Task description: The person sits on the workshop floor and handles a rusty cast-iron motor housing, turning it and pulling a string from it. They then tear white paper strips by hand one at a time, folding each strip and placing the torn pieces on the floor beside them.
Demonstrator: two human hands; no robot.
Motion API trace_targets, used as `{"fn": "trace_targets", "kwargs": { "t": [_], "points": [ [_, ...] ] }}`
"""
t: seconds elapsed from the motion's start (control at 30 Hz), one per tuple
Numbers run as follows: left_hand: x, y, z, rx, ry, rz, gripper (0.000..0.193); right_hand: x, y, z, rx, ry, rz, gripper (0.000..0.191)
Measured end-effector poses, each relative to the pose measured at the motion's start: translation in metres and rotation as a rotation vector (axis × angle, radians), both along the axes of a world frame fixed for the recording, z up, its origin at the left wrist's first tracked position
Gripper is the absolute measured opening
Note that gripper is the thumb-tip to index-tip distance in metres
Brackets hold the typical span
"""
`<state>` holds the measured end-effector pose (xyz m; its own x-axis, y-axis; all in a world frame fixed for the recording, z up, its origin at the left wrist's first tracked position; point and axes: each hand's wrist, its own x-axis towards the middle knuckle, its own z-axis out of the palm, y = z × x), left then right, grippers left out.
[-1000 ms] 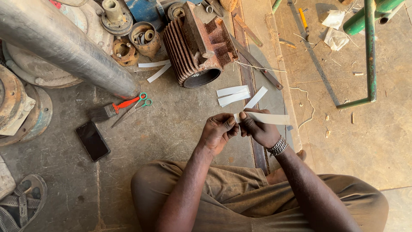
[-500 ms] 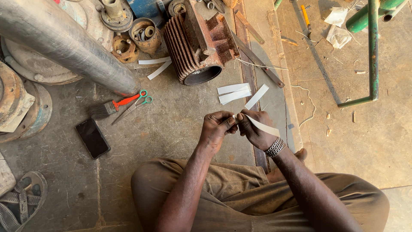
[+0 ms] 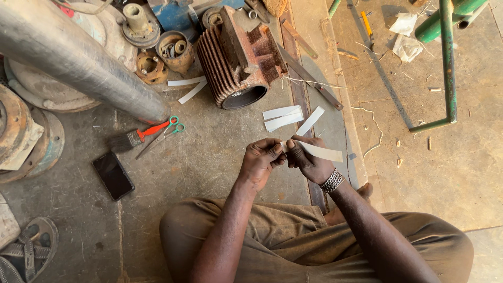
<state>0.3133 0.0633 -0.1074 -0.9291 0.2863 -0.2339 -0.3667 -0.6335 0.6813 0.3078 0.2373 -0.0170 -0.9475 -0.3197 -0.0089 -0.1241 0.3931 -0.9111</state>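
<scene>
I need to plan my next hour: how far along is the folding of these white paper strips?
Done: hard to say; no finished strip can be told apart. In hand: both the left hand and right hand pinch one white strip, bent between them. Left: flat strips near the rusty finned motor housing, and two more beside it.

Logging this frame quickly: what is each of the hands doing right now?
Left hand: closed, pinching the end of a white paper strip.
Right hand: closed on the same white paper strip.
</scene>
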Motion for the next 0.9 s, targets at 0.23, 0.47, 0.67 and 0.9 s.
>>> {"fn": "trace_targets", "kwargs": {
  "t": [0.23, 0.47, 0.67, 0.9],
  "points": [
    [-0.001, -0.003, -0.014, 0.155, -0.058, -0.019, 0.017, 0.001, 0.003, 0.004, 0.126, 0.070, 0.047, 0.043],
    [0.002, 0.001, -0.014, 0.071, -0.039, 0.030, 0.014, 0.000, -0.001, 0.000, 0.207, 0.149, 0.052, 0.044],
    [0.002, 0.004, -0.014, 0.005, -0.058, 0.064, 0.010, 0.001, -0.004, -0.005, 0.193, 0.142, 0.061, 0.042],
    [0.004, 0.011, -0.001, -0.139, -0.025, 0.154, 0.010, 0.005, -0.006, -0.019, 0.108, 0.049, -0.011, 0.035]
  ]
}}
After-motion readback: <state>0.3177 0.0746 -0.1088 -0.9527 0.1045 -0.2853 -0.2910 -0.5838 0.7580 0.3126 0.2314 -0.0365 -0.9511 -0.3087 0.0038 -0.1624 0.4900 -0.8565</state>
